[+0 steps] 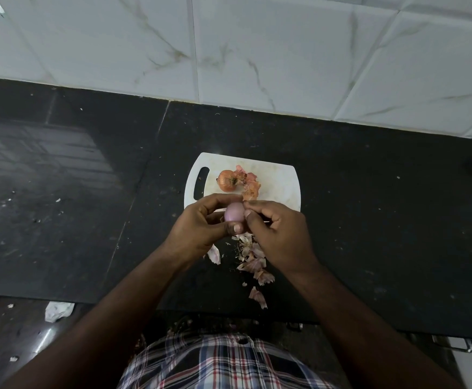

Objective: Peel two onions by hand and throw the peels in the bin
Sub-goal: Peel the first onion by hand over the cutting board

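Above the cutting board's near edge, a peeled onion is gripped by left hand and pinched by right hand; an unpeeled onion is noted on the board

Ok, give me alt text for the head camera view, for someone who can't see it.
Two hands, left and right, hold a peeled pinkish onion above a dark counter. Behind them, an unpeeled onion and peels lie on a white cutting board; more peels litter the counter.
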A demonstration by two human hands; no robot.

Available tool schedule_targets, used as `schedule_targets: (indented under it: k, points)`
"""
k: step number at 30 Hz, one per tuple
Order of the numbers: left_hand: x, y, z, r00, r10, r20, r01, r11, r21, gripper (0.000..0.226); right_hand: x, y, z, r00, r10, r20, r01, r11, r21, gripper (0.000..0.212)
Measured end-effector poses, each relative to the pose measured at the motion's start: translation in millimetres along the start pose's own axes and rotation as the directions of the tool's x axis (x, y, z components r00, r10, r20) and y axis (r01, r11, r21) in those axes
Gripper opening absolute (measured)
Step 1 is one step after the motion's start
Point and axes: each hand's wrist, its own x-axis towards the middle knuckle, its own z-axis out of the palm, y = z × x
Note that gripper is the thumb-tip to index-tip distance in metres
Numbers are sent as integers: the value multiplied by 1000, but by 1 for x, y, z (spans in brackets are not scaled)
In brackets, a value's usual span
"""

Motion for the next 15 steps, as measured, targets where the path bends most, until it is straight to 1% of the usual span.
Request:
schedule_targets:
  k: [4, 7, 8, 11, 13, 15]
  points:
    - [-1, 0, 1, 1000, 24, -13, -23, 999, 28, 54, 0, 1, 2, 998, 57, -24, -57, 998, 23, 19]
    - [-1, 0, 3, 999, 32, -16, -32, 999, 42, 52, 2, 3, 2, 989, 147, 17, -148, 980, 132, 22]
    - [-1, -1, 3, 999, 27, -18, -26, 999, 34, 51, 2, 4, 2, 989, 148, 29, -150, 978, 144, 22]
    - [1, -4, 4, 999, 5, -33, -5, 1000, -5, 51, -2, 4, 3, 998, 62, -13, -61, 994, 87, 17]
    - [1, -4, 5, 999, 5, -42, -5, 1000, 3, 53, -3, 6, 5, 998, 15, -55, -14, 999, 33, 11]
    - [2, -4, 7, 999, 7, -45, -6, 999, 32, 54, -4, 8, 10, 995, -33, -91, 26, 996, -83, 6]
